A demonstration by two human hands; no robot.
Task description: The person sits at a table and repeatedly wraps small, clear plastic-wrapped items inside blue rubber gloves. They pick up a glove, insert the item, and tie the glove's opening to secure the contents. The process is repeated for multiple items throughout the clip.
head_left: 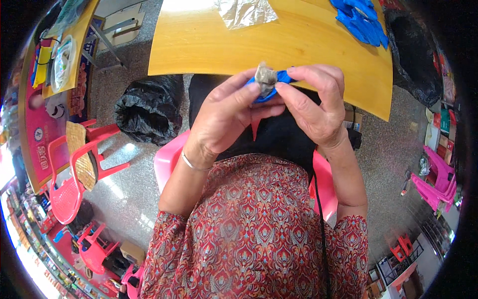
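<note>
My left hand (224, 109) is closed on a small blue piece (285, 76) that looks like fabric, with its thumb on a crumpled grey-beige bit (265, 74) at the middle. The thumb and forefinger of my right hand (317, 102) pinch the right end of the same blue piece. Both hands are raised over my lap, by the near edge of the yellow table (199, 40). Fingers cover part of the blue piece, so its full shape is hidden.
Blue pieces (361, 22) lie heaped at the table's far right, and a clear plastic bag (245, 12) lies at the back. A black bag (149, 109) stands open on the floor at left, near a red chair (67, 199). Another black bag (411, 55) hangs at right.
</note>
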